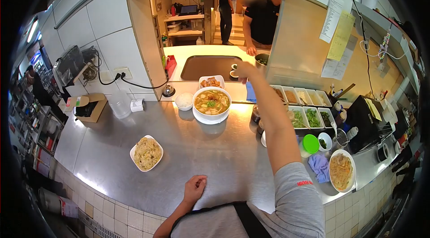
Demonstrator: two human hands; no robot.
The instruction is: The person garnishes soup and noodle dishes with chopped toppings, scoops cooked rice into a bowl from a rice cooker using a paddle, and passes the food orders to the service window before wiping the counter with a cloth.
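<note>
My left hand [195, 188] hovers or rests at the front of the steel counter [179, 148], its fingers curled, with nothing visible in them. My right hand [245, 71] reaches out to the pass window, over the right end of a brown tray [201, 68]; two small dishes [234, 73] sit beside it, and its fingers are partly hidden. Between the hands stands a bowl of noodle soup [212, 102] on a white plate. Just left is a bowl of rice [184, 100], and behind it a dish of orange-brown food [212, 82]. A square plate of fried rice [146, 153] lies left of my left hand.
Ingredient containers [312, 117], a green-lidded tub [309, 144], a blue cloth [319, 167] and a noodle bowl [342, 171] line the right. A cardboard box [89, 109] and clear jug [119, 104] stand left. A person [263, 21] stands beyond the window, one hand near a pot.
</note>
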